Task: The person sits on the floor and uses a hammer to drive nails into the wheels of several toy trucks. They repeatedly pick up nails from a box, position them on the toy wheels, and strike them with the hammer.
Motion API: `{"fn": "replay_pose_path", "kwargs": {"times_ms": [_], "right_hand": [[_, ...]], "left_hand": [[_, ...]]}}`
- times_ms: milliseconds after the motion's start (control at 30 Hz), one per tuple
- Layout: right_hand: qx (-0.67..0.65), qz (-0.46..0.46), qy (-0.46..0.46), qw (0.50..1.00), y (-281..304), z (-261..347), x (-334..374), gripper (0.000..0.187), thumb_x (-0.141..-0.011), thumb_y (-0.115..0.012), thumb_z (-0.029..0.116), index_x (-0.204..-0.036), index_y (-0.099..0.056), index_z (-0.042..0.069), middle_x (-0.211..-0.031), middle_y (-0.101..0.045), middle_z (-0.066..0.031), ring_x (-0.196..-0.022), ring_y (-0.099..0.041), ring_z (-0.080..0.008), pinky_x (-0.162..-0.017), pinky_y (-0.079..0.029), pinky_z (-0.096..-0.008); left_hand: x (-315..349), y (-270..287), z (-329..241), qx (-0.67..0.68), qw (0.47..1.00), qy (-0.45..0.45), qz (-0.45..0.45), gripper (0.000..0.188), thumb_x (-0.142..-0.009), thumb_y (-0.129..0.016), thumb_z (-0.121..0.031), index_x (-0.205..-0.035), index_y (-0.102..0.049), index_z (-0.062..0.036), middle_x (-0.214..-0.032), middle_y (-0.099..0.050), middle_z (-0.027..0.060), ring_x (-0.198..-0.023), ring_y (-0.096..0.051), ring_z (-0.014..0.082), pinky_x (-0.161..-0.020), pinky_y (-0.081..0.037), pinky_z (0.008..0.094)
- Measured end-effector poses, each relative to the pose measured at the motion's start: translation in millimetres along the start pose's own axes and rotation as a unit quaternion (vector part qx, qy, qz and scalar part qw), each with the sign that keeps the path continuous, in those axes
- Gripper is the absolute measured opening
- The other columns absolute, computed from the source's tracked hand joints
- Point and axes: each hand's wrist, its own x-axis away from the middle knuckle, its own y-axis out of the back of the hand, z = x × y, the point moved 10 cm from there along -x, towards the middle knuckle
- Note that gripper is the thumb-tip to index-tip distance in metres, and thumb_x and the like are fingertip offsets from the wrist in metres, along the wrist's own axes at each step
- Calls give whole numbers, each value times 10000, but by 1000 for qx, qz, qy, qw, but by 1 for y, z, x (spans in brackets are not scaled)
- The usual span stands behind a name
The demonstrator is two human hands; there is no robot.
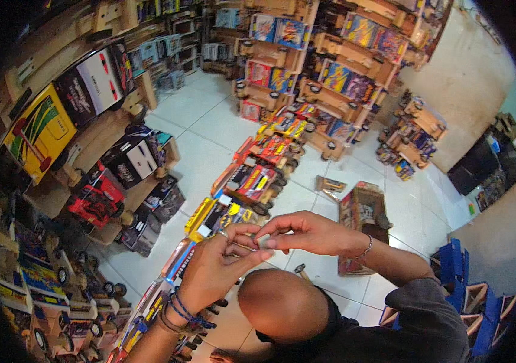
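Observation:
In front of me, above my bent knee [282, 302], my two hands meet. My right hand [309, 233] pinches a small flat pale piece [262, 241] between thumb and fingertips; its kind is too small to tell. Against those fingertips, my left hand [212, 266] has its fingers curled in and its thumb stretched toward the piece. Whatever lies inside the left fingers is hidden. Just beyond the hands runs a long row of colourful toy trucks [258, 181], standing on the tiled floor.
A worn wooden box [363, 230] with things inside stands to the right, and a hammer [301, 271] lies by the knee. Toy trucks fill the left side and the far racks [330, 72]. Blue wooden pieces [478, 308] sit at lower right on the tiled floor [203, 130].

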Motion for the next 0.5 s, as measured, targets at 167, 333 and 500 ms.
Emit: {"fn": "replay_pose_path", "kwargs": {"times_ms": [167, 333, 500], "right_hand": [[-87, 1, 29, 996, -4, -4, -32, 279, -1045, -609, 295, -1187, -624, 55, -994, -696, -20, -840, -591, -75, -728, -490, -248], [25, -40, 34, 998, 53, -75, 1, 390, -1060, -533, 433, -991, -683, 80, -874, -712, -3, -861, -623, -84, -697, -467, -273], [294, -18, -171, 940, 41, -274, 53, 411, -1022, -536, 427, -1031, -666, 38, -966, -705, -202, -925, -678, -398, -824, -525, -471]], "left_hand": [[-6, 16, 22, 65, 995, 80, -9, 442, -864, -780, 6, -1280, -633, 4, -976, -686, 80, -835, -697, 114, -740, -565, 239], [-17, 63, 18, -23, 989, 85, -119, 330, -868, -768, 8, -1188, -693, -14, -989, -691, 53, -864, -662, 88, -750, -523, 219], [2, 128, 3, -83, 975, 85, -187, 292, -893, -753, -34, -1174, -672, -25, -1027, -714, 57, -917, -664, 121, -822, -516, 254]]}}
